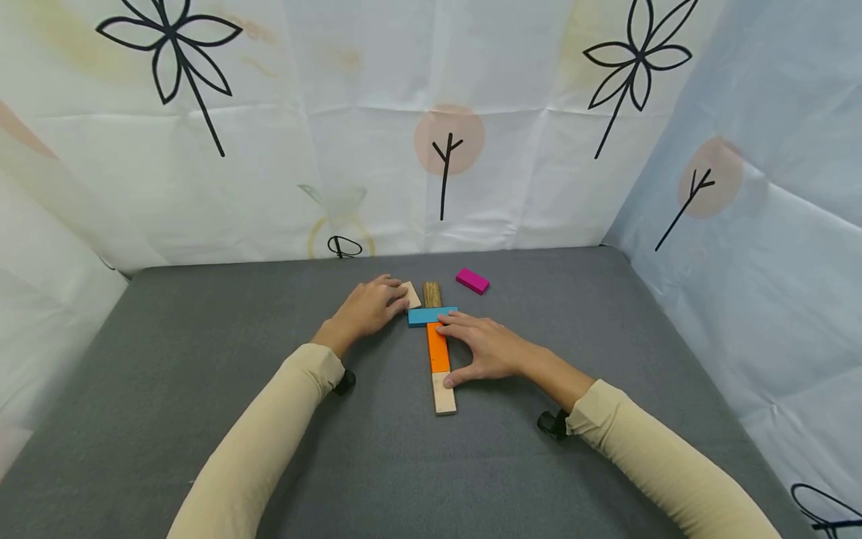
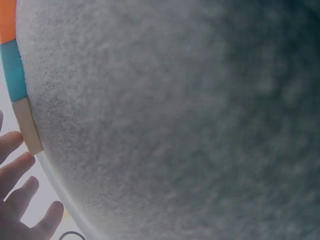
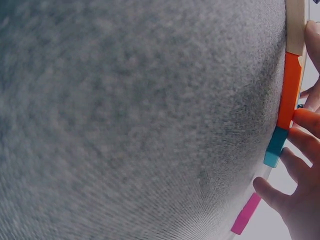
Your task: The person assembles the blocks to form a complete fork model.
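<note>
On the grey cloth, several flat blocks form a cross-like shape. Its upright has a dark brown wooden block (image 1: pixel 432 294) at the far end, an orange block (image 1: pixel 438 353) in the middle and a pale wooden block (image 1: pixel 444 402) nearest. A blue block (image 1: pixel 423 317) lies crosswise between the brown and orange ones. Another pale wooden block (image 1: pixel 412 296) lies slanted behind the blue block's left end; my left hand (image 1: pixel 367 308) touches its left side with the fingertips. Fingers spread, my right hand (image 1: pixel 491 349) rests its thumb on the near pale block and its fingertips on the orange and blue blocks.
A magenta block (image 1: pixel 473 281) lies apart, behind and to the right of the shape. White printed fabric (image 1: pixel 377 150) hangs behind the table and along its sides. Dark wrist devices (image 1: pixel 554 424) sit under both sleeves.
</note>
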`<control>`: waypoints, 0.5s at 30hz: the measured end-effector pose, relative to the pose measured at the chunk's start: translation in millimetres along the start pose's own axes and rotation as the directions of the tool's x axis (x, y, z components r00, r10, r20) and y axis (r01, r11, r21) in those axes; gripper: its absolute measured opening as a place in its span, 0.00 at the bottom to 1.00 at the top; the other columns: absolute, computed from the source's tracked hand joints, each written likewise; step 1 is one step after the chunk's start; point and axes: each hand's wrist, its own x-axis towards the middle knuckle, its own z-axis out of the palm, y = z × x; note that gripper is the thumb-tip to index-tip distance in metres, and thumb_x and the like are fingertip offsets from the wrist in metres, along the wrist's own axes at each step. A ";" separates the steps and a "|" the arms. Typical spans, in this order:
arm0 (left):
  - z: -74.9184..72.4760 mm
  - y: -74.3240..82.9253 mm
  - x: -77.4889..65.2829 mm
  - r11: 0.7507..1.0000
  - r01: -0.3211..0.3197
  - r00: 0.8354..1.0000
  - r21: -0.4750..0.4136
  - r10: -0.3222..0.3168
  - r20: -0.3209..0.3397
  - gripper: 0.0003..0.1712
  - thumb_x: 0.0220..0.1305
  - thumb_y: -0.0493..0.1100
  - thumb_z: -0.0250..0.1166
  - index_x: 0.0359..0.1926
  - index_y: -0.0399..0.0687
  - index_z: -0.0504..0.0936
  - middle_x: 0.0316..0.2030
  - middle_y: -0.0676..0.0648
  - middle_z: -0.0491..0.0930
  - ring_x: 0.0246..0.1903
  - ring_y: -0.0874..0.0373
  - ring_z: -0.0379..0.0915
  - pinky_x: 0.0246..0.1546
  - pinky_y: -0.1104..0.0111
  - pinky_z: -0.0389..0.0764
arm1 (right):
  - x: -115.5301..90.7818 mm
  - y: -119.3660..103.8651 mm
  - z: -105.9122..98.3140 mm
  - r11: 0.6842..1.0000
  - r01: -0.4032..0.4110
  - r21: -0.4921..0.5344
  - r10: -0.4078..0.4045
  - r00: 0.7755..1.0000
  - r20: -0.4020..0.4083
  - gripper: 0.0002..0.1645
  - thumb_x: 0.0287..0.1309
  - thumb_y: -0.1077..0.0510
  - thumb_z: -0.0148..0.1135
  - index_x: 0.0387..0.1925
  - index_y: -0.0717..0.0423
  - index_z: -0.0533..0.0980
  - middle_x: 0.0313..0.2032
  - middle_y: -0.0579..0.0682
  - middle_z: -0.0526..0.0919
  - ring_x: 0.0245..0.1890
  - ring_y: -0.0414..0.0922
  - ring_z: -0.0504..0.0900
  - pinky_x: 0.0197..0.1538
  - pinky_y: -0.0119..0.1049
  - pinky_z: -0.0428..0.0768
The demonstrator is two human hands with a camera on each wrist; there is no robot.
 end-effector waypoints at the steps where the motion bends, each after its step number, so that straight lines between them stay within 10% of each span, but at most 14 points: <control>1: -0.7 0.2 -0.2 1.000 0.000 1.000 -0.006 0.000 0.003 0.25 0.75 0.51 0.57 0.66 0.43 0.76 0.67 0.39 0.70 0.70 0.42 0.59 0.64 0.39 0.62 | -0.1 -0.1 0.1 1.000 -0.003 -0.001 0.003 1.000 0.001 0.55 0.51 0.28 0.68 0.73 0.51 0.65 0.76 0.49 0.56 0.76 0.51 0.53 0.70 0.64 0.55; 15: -4.5 9.9 -18.3 0.992 -0.124 0.991 0.037 0.121 0.060 0.29 0.73 0.53 0.59 0.68 0.44 0.74 0.70 0.40 0.67 0.72 0.42 0.57 0.63 0.40 0.64 | -0.4 -0.2 1.1 1.000 0.004 -0.030 -0.004 1.000 -0.003 0.55 0.52 0.27 0.67 0.73 0.52 0.66 0.76 0.50 0.57 0.76 0.49 0.54 0.72 0.60 0.53</control>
